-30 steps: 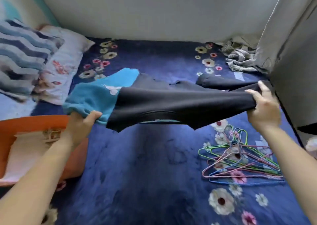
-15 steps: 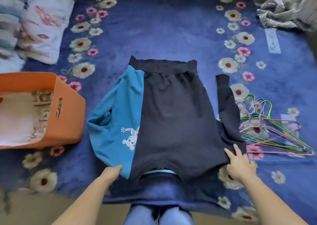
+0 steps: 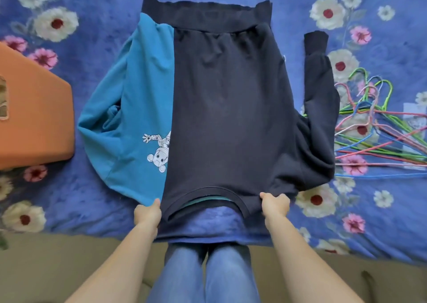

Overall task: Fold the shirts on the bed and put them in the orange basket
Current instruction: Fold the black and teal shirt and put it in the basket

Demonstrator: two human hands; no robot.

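Two hands are gripping the navy-and-teal sweatshirt point(image 3: 221, 106) at the bed's point(image 3: 92, 198) near edge: the left hand point(image 3: 147, 212) and right hand point(image 3: 275, 204) are each pinching a shoulder, fingers tucking out of sight under the cloth. The teal sleeve is bunching, risking a lumpy fold. The navy sleeve is lying just beside the wire hangers point(image 3: 381, 136), risking a snag. The frame's left edge is cropping the orange basket point(image 3: 34, 118).

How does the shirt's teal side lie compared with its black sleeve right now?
The teal side is bunched and creased, no cuff showing; the black sleeve lies out long, cuff at its far end. The teal side carries a white cartoon print; the black sleeve is plain. The teal side is nearest the orange basket; the black sleeve lies beside the hangers. Both rest on the bed, parts of one shirt.
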